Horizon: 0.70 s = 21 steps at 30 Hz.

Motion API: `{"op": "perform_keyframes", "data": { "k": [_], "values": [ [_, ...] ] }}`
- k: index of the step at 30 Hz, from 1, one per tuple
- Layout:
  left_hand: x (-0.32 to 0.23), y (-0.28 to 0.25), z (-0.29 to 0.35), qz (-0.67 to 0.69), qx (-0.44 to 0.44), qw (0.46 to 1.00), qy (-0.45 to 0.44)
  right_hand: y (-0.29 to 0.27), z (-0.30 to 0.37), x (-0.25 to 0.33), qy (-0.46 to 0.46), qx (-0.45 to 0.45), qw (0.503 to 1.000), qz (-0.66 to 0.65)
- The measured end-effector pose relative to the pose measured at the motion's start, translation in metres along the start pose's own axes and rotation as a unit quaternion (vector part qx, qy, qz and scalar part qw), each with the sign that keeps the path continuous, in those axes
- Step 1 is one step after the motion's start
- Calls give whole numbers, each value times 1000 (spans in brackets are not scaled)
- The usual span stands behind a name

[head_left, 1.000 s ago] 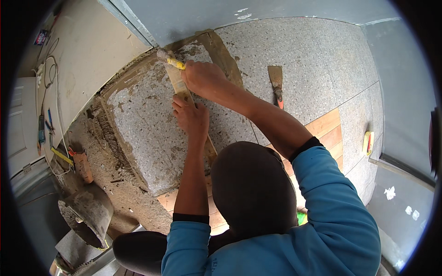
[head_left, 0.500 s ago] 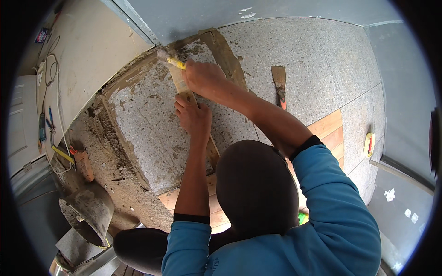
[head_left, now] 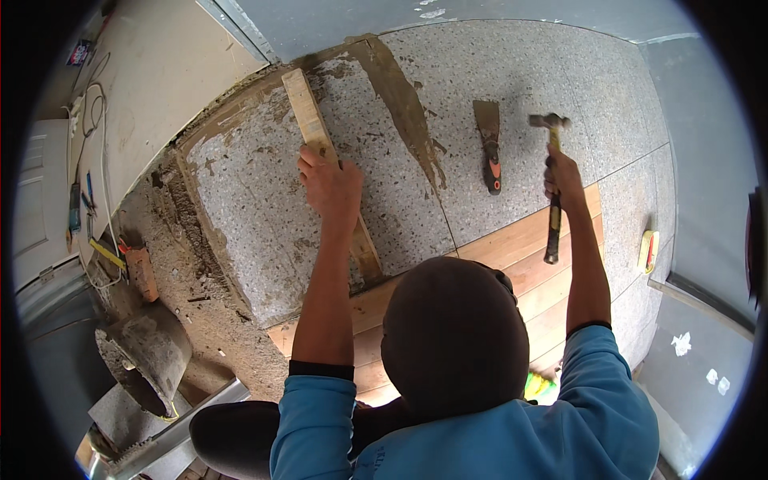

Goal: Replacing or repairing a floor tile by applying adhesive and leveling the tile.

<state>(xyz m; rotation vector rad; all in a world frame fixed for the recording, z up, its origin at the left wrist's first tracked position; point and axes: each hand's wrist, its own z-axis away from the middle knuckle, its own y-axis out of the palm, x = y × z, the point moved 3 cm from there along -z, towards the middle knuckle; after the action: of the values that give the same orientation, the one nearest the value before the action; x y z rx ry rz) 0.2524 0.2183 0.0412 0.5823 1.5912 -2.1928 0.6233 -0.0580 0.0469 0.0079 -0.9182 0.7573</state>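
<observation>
At 9 o'clock a mortar-caked bucket [head_left: 148,356] sits on rough screed, beside an orange block [head_left: 142,272] and loose hand tools by the wall. Toward 11 o'clock the speckled stone tile [head_left: 264,216] lies in wet mortar, edges smeared brown. A long wooden batten [head_left: 320,152] runs diagonally across it, 12 to 6 o'clock. Left hand [head_left: 330,186] lies palm-down on the batten near its middle, fingers wrapped over its edge, pressing rather than lifting. At 1 o'clock a putty knife [head_left: 489,148] with black-and-orange handle lies flat on the neighbouring tile, untouched. At 2 o'clock the right hand [head_left: 564,174] is clenched round the hammer [head_left: 552,180] shaft, head up, clear of the floor. Wooden planks [head_left: 528,256] show beneath.
</observation>
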Motion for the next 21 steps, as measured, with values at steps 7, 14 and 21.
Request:
{"op": "perform_keyframes", "data": {
  "k": [7,14,21],
  "values": [
    [8,-12,6,-12,-19,999,-26,-66,-26,-53,-21,-60,996,55],
    [39,-26,-4,-47,-142,988,45,16,-28,4,-466,-231,685,510],
    [152,-105,-85,-186,-167,967,-45,259,-33,109,-536,21,674,507]
  ]
}}
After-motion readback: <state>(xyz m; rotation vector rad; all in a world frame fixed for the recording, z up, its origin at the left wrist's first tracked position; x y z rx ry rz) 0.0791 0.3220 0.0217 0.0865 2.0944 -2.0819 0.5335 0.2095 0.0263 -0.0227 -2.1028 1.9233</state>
